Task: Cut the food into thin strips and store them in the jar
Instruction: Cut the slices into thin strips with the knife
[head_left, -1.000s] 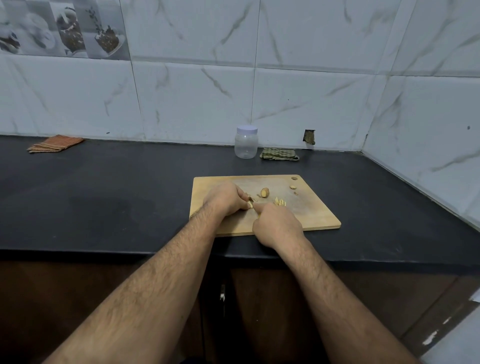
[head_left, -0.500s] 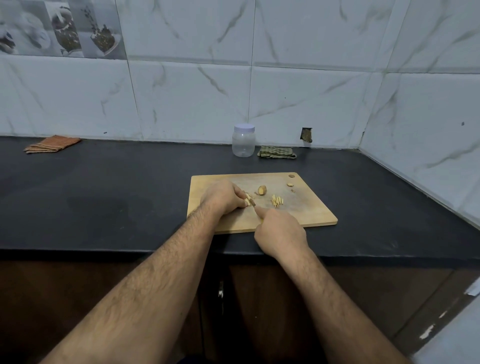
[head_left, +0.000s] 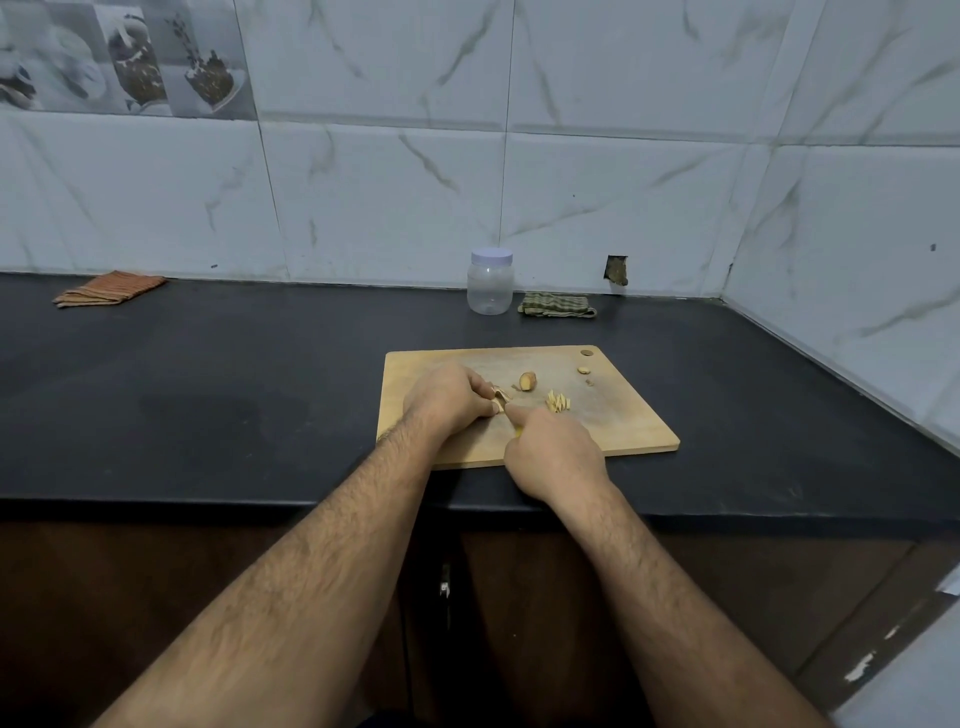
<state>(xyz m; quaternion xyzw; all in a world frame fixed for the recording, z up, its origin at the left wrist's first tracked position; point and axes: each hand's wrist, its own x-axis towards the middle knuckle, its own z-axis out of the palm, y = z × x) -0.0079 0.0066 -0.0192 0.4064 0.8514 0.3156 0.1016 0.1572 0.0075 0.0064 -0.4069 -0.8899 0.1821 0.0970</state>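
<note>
Left hand curled over a small pale piece of food, pinning it to the wooden cutting board; probably held so to keep it steady under the blade. Right hand just beside, clenched around what seems a knife handle, with only a yellow speck visible at the fist and the forefinger stretched toward the piece; blade itself too small to see. Just beyond the grip, a brown chunk, likely ginger, waiting uncut. To the right of it, a little heap of cut strips, kept aside from the cutting place. Farther right, two small scraps. Well behind, at the wall, the clear jar with lid still on, so needing opening before storing. Beside the jar a green checked cloth; far to the left an orange cloth. Nothing between board and jar.
</note>
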